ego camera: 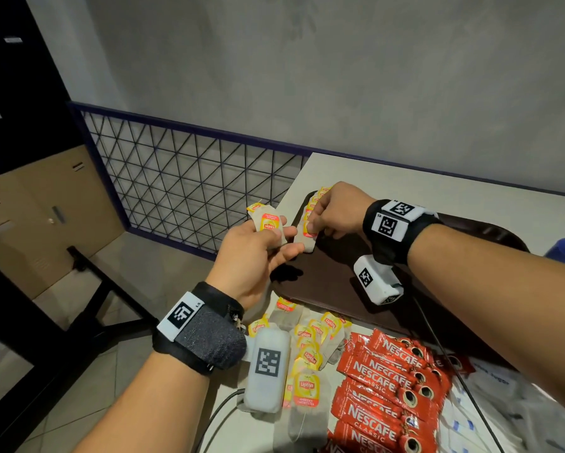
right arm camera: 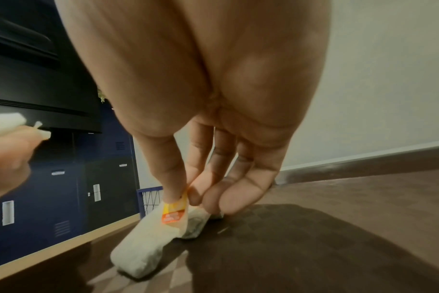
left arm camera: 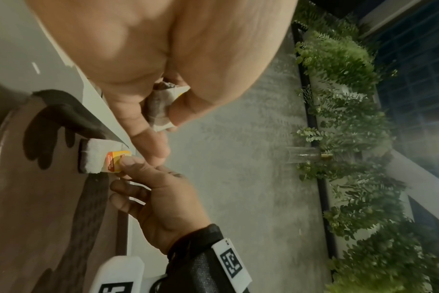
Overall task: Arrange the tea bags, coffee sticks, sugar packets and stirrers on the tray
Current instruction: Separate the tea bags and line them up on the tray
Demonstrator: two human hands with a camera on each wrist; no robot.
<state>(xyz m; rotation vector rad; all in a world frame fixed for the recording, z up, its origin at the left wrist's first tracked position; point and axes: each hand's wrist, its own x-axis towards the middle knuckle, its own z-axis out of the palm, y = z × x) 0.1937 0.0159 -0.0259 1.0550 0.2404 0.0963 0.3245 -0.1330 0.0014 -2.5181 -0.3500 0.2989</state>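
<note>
Two hands busy | left hand (ego camera: 251, 256) fingers grip tea bags (ego camera: 269, 223) above tray edge | right hand (ego camera: 335, 209) fingers pinch tea bag (ego camera: 307, 238) over brown tray (ego camera: 339, 256)

"Lipton" on the yellow tags of the tea bags (ego camera: 307, 354) heaped on the desk, "NESCAFE CLASSIC" in white on the red coffee sticks (ego camera: 388, 387) beside them, "LS" on the left wristband's marker (ego camera: 184, 313)

Grey plaster wall (ego camera: 307, 76) behind a pale table (ego camera: 405, 188). Blue-framed wire railing (ego camera: 189, 171) at left, above beige cabinets (ego camera: 46, 217) and tiled floor (ego camera: 88, 403). Leafy greenery (left arm camera: 351, 138) along a wall; blue lockers (right arm camera: 50, 188) nearby.
</note>
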